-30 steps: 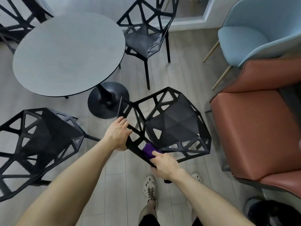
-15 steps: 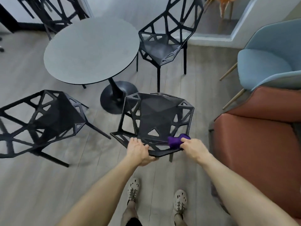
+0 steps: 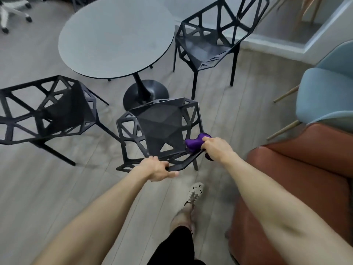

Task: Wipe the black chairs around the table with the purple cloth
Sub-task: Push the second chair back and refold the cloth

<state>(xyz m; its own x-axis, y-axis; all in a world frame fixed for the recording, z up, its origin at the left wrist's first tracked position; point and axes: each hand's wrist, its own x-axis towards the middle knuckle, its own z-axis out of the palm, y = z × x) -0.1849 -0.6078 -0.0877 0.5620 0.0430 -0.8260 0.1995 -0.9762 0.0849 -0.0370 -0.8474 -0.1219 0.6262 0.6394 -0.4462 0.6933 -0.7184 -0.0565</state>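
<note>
A black lattice chair [image 3: 160,129] stands right in front of me, its back rail nearest to me. My left hand [image 3: 155,169] grips that top rail near its middle. My right hand [image 3: 215,148] holds a bunched purple cloth [image 3: 195,143] against the right end of the same rail. A second black chair [image 3: 47,111] stands to the left, and a third [image 3: 212,39] at the far right of the round grey table [image 3: 116,35].
A rust-coloured armchair [image 3: 305,169] sits close on my right, with a light blue chair [image 3: 324,92] behind it. The table's black pedestal base [image 3: 146,93] is just beyond the near chair. An office chair's wheeled base [image 3: 13,12] shows at top left. My feet stand on grey plank floor.
The near chair has turned so its back rail faces me. My left hand shifted along the rail, and my right hand slid the cloth toward the rail's right end. My view moved back.
</note>
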